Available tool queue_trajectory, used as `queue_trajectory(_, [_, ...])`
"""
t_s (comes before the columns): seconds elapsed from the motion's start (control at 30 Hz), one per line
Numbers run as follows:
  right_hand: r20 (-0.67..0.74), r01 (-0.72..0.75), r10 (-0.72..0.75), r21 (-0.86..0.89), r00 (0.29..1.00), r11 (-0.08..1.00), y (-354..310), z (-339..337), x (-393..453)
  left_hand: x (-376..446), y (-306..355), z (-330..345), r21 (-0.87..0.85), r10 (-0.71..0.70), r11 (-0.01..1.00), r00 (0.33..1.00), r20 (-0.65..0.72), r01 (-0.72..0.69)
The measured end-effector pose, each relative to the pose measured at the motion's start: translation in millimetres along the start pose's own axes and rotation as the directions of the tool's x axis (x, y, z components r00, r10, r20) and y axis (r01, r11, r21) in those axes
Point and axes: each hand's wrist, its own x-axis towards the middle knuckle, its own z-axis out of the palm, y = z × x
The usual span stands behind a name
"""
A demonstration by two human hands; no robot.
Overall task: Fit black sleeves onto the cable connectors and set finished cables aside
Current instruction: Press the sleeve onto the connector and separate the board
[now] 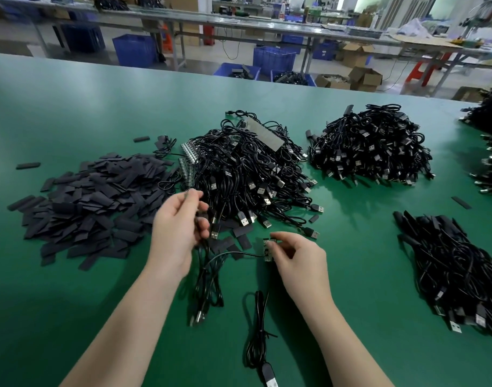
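On the green-topped desk (71,107), the left hand (177,230) is raised just above the surface near the middle of the near edge, fingers curled around a bundle of thin black cables (208,280) whose loops hang down from the fist and trail onto the mat. The right hand (297,258), beside it, pinches a small green circuit-board connector (268,248) between thumb and fingertips; a black wire runs from that board leftward to the held bundle.

Directly beyond the hands sits a large tangled heap of black USB cables (247,169) with silver plugs, and a strip of small circuit boards (grey, in a row) (189,159) pokes out at its left side. Toward the left edge of the desk spreads a flat pile of black rectangular sleeves (91,202), a few loose ones scattered around it and near the hands. A second heap of black cables (370,149) lies further right, well apart from the first. Near the right edge a lower pile of cables with black-covered ends (457,269) stretches toward the near side. One coiled black cable with a USB plug (260,342) lies alone at the near edge, between the forearms.
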Motion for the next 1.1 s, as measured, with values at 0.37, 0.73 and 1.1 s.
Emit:
queue_trajectory(0.37, [0.014,0.099,-0.099,0.01,0.995,0.995,-8.1,2.1,-10.1,-7.5,13.5,0.0,-0.147,0.356,0.902,0.891,-0.281,-0.406])
queue_trajectory(0.73, [0.142,0.538,-0.521,-0.296,0.842,0.789,-12.8,23.5,-24.5,-17.5,3.8,16.3,-0.336,-0.011,0.941,0.994,0.107,0.047])
queue_trajectory(1.1, [0.202,0.761,-0.735,-0.229,0.647,0.607,-17.0,15.0,-24.0,-12.9,1.0,12.9,-0.199,0.148,0.971,0.988,0.053,-0.135])
